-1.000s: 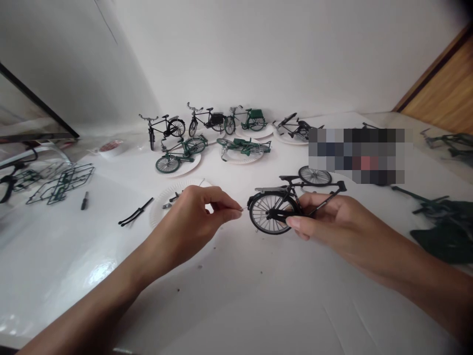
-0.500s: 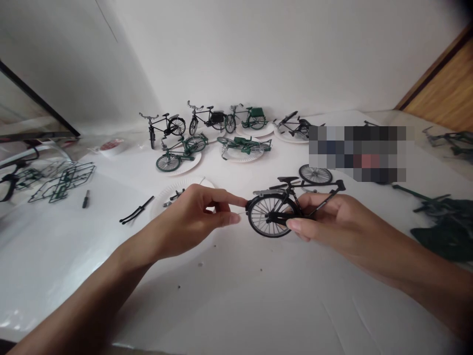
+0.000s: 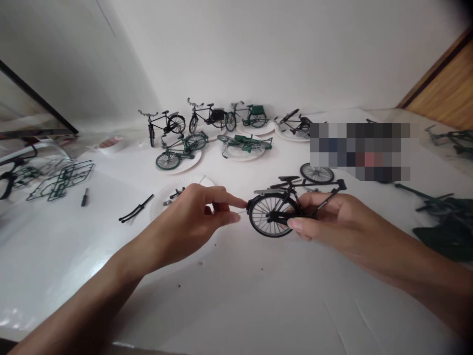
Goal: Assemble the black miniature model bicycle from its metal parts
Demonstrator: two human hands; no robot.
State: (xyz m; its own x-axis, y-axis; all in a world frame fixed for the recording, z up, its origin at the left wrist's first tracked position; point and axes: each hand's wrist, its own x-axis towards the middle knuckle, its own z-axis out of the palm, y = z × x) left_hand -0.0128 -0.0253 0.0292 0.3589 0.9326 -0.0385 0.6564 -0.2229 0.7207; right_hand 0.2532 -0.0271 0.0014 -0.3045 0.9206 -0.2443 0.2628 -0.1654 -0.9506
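My right hand grips a small black model bicycle by its frame, with the rear wheel pointing left and no front wheel fitted. My left hand is pinched; its forefinger tip touches the rear wheel's rim, and a thin pale pin shows between thumb and finger. A loose spoked wheel lies on the white table just behind the bicycle.
A paper plate with small parts and a black fork piece lie to the left. Several finished green and black model bicycles stand on plates at the back. Green part frames and a screwdriver lie far left; dark green parts at right.
My left hand moved right until its forefinger reached the rear wheel. The bicycle in my right hand barely shifted.
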